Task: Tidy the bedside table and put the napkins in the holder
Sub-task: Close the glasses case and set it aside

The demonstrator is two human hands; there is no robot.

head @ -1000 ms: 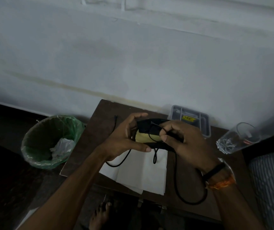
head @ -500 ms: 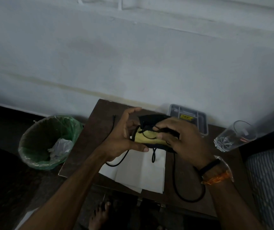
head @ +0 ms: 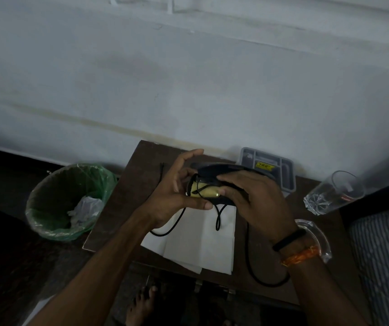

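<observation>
Above the brown bedside table [head: 127, 198] both hands hold a black pouch with a yellow inside [head: 206, 191]. My left hand [head: 177, 196] grips its left end with thumb below and fingers curled above. My right hand [head: 252, 203] covers and grips its right side. A black cord [head: 250, 255] hangs from the pouch and loops over the table. White napkins [head: 196, 243] lie spread flat on the table beneath my hands. A grey compartment tray [head: 285, 175] stands at the back against the wall.
A bin with a green liner [head: 54, 198] and crumpled paper stands on the floor left of the table. A clear glass [head: 334, 194] lies tilted at the table's right edge. Striped bedding [head: 384, 255] is at the right. A bare foot [head: 141, 304] shows below.
My right hand has slid left over the pouch, covering more of it, and the cord end has been drawn in toward the pouch. My left hand keeps its hold.
</observation>
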